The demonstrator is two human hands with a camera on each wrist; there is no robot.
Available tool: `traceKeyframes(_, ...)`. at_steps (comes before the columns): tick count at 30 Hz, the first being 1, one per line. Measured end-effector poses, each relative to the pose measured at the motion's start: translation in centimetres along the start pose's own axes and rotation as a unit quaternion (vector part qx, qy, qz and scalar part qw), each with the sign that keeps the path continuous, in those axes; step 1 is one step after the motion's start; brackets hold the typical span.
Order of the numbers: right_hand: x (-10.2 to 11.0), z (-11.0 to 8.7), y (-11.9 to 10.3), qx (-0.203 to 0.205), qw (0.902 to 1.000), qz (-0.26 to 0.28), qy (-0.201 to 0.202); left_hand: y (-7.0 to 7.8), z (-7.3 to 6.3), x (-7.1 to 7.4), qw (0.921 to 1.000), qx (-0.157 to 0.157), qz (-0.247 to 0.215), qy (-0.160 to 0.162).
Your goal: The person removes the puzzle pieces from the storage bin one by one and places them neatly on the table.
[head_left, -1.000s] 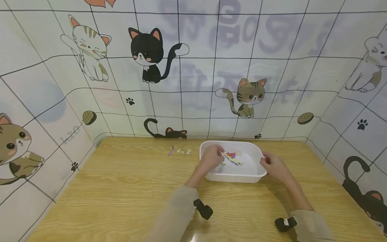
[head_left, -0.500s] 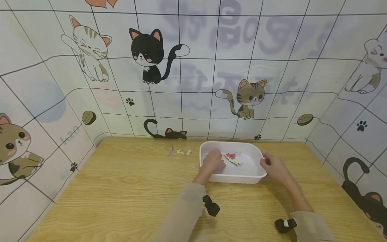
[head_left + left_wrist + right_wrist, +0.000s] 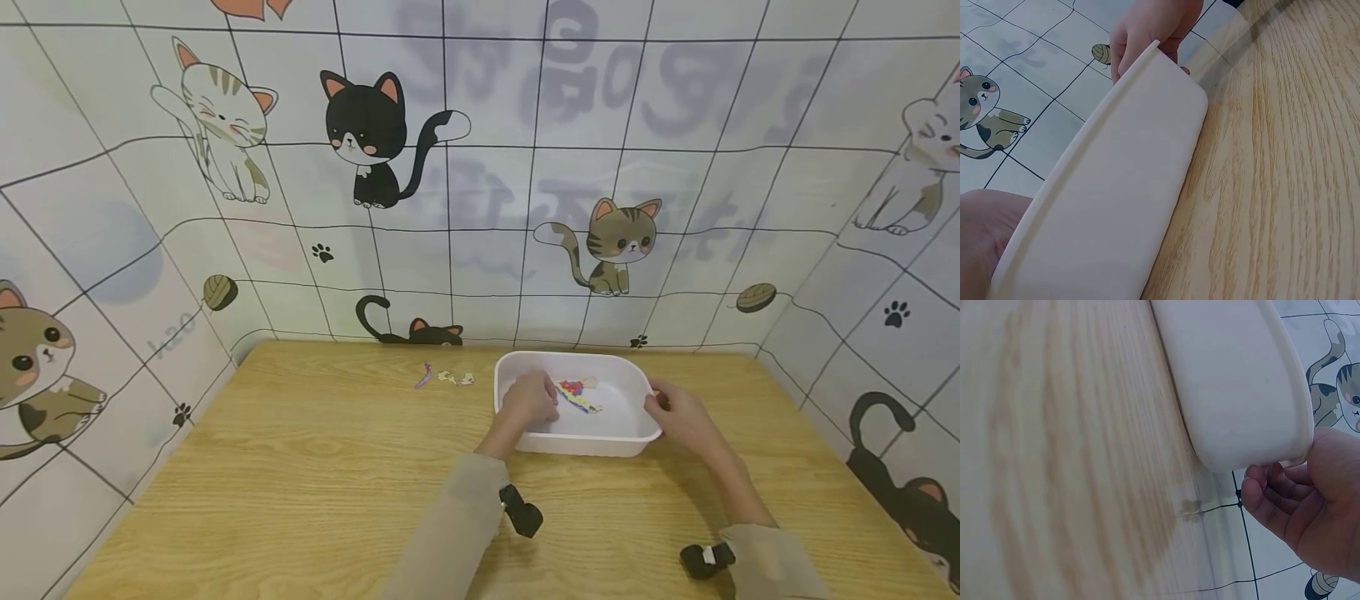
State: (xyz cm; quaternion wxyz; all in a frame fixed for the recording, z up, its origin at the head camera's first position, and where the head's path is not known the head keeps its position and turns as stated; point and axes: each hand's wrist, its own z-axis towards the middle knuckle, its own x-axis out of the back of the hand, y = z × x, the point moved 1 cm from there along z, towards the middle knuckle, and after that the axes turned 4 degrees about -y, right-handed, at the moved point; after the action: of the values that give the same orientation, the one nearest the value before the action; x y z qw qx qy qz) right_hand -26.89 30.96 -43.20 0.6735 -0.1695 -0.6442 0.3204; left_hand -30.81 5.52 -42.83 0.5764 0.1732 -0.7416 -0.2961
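Note:
A white plastic basin stands on the wooden table toward the back. My left hand reaches down inside its left part with bent fingers; the fingertips and anything between them are hidden. Just right of that hand, a yellow-and-blue strip, a red-and-blue piece and a pale beige piece lie on the basin floor. My right hand grips the basin's right rim, thumb on top. In the right wrist view, the right hand's fingers curl under the rim. The left wrist view shows mainly the basin's outer wall.
Left of the basin, a thin purple strip and small pale yellow bits lie on the wooden table. A cat-patterned sheet rises behind the table and along both sides.
My left hand has moved from above the basin's left side down into it, covering the small greenish piece seen there earlier. My right hand stays on the rim.

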Motion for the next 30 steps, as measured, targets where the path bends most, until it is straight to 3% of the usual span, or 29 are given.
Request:
traceKeyframes(4, 0.0, -0.1, -0.1, 0.001, 1.0, 0.002, -0.002, -0.1, 0.1, -0.1, 0.9996, -0.019, -0.019, 0.004)
traceKeyframes(12, -0.1, 0.0, 0.2, 0.002, 0.9999, 0.016, 0.0, 0.1, 0.1, 0.2, 0.9925, -0.1, -0.067, 0.024)
traceKeyframes(25, -0.1, 0.0, 0.1, -0.004, 0.9999, 0.012, -0.001, 0.0, -1.2, 2.3, 0.9827, -0.142, -0.117, 0.023)
traceKeyframes(30, -0.1, -0.1, 0.1, -0.007, 0.9999, 0.008, -0.003, -0.2, -1.6, 3.0, 0.9726, -0.165, -0.158, 0.04)
